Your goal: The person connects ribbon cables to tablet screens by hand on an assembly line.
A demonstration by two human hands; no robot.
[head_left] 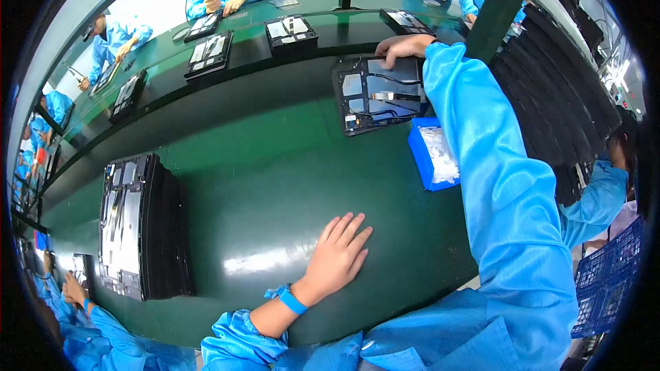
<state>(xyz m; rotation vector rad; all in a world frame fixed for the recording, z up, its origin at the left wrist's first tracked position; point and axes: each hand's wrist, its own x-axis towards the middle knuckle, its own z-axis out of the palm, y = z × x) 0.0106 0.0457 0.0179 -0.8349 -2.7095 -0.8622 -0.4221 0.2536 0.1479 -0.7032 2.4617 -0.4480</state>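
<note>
Flat on the green table (275, 165) lies my left hand (337, 254), palm down, fingers spread, holding nothing; a blue band circles its wrist. My right arm reaches far forward, and my right hand (404, 48) grips the far edge of an opened tablet (363, 86), thumb over its inner face. Dark cables and grey panels show inside that tablet, which is slightly turned; my sleeve covers its right side. Just nearer than the tablet stands a blue box (421, 158) of small white pieces, partly behind my sleeve.
A tall stack of similar tablets (124, 227) stands at left. More tablets (292, 31) sit along the raised dark ledge beyond. Co-workers in blue work across the table and at both sides. A green post (496, 24) rises by my right arm; blue crates (608, 275) are at right.
</note>
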